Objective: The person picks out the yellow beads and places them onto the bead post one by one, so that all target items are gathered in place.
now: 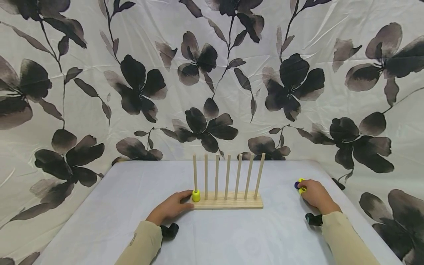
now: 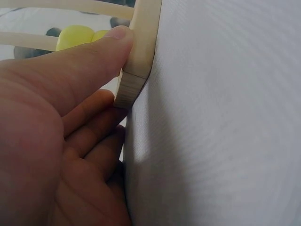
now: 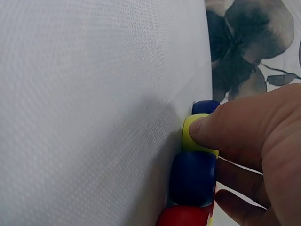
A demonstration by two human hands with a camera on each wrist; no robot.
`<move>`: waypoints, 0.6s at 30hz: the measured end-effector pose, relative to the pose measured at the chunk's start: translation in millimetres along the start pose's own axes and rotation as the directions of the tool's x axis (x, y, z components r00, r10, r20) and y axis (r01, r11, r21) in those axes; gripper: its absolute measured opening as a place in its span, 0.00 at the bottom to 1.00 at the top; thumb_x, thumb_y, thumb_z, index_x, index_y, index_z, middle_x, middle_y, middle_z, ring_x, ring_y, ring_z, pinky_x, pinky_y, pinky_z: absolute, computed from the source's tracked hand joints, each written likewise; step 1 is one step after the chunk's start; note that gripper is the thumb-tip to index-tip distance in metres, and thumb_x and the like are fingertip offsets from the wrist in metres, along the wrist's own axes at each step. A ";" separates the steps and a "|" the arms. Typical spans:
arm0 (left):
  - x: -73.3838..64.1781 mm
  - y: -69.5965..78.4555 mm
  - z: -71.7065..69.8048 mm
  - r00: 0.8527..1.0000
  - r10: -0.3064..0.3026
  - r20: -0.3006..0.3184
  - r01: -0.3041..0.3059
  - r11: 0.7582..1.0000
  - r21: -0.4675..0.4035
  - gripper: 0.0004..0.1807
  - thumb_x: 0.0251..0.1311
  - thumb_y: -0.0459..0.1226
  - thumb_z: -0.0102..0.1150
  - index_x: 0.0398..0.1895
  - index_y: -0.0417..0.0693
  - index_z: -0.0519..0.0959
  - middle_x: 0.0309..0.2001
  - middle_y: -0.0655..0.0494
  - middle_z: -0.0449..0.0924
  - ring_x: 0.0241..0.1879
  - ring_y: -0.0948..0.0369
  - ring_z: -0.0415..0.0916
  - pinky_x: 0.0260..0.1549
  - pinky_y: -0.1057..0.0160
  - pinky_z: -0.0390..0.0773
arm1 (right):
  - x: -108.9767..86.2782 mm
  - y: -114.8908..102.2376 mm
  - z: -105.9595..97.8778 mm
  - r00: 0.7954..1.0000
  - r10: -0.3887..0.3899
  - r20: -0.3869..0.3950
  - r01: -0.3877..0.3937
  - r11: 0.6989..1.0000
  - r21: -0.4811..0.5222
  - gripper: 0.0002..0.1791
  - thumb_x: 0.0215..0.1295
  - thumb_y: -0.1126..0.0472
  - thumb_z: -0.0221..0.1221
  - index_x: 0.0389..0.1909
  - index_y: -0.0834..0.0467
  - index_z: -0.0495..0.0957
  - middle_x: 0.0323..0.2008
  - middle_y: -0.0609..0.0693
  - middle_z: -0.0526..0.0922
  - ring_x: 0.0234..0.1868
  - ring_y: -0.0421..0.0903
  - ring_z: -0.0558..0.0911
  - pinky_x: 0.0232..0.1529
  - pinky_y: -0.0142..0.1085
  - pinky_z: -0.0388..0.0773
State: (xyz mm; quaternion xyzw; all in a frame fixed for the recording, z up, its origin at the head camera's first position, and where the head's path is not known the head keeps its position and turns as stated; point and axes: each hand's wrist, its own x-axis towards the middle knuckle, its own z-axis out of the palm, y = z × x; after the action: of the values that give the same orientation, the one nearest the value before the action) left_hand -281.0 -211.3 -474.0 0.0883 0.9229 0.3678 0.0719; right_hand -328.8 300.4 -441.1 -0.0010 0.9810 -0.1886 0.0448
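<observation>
A wooden peg rack (image 1: 228,204) with a row of upright dowels stands on the table. Round the foot of its leftmost dowel sits a bright yellow bead-like piece (image 1: 196,196), partly behind the thumb in the left wrist view. My left hand (image 1: 172,207) grips the rack's left end, thumb (image 2: 106,49) on the front and fingers behind. Far to the right, my right hand (image 1: 317,195) pinches a yellow bead (image 3: 202,134) with the thumb on its side. A blue bead (image 3: 194,179) and a red bead (image 3: 183,216) lie beside it; another blue bead (image 3: 205,107) shows behind.
The white-covered table (image 1: 232,235) runs back to a floral cloth backdrop (image 1: 212,73). Black wrist devices (image 1: 169,231) are worn on both wrists, under the beige sleeves (image 1: 142,243). The rack stands between the hands, nearer the left.
</observation>
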 end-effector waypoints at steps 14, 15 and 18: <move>-0.9 1.4 0.4 1.000 -0.002 -0.002 0.002 1.000 -0.009 0.35 0.59 0.47 0.65 0.69 0.51 0.68 0.71 0.49 0.65 0.73 0.46 0.57 0.70 0.42 0.59 | -0.1 -0.8 3.4 1.000 -0.010 -0.016 0.009 1.000 -0.025 0.17 0.60 0.70 0.58 0.51 0.68 0.79 0.57 0.73 0.72 0.59 0.69 0.70 0.63 0.65 0.65; -1.0 1.4 0.4 1.000 -0.001 -0.003 0.001 1.000 -0.008 0.35 0.59 0.47 0.65 0.69 0.51 0.68 0.71 0.49 0.65 0.73 0.46 0.57 0.70 0.42 0.59 | -0.6 -1.1 3.4 1.000 -0.016 -0.018 0.016 1.000 -0.024 0.17 0.60 0.70 0.58 0.51 0.67 0.79 0.57 0.73 0.73 0.59 0.69 0.70 0.63 0.65 0.65; -1.2 1.0 0.2 1.000 0.002 -0.005 -0.002 1.000 -0.008 0.35 0.59 0.47 0.65 0.69 0.51 0.68 0.71 0.49 0.66 0.73 0.46 0.57 0.70 0.42 0.59 | -2.5 -2.6 3.3 0.999 -0.034 -0.025 0.034 0.999 -0.018 0.16 0.60 0.70 0.58 0.50 0.67 0.79 0.57 0.73 0.73 0.59 0.70 0.70 0.63 0.65 0.65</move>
State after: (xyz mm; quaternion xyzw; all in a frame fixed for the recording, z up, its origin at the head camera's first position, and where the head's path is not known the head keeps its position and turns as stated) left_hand -279.6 -210.7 -473.3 0.0879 0.9215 0.3719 0.0696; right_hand -326.1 296.8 -443.0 -0.0156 0.9829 -0.1809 0.0292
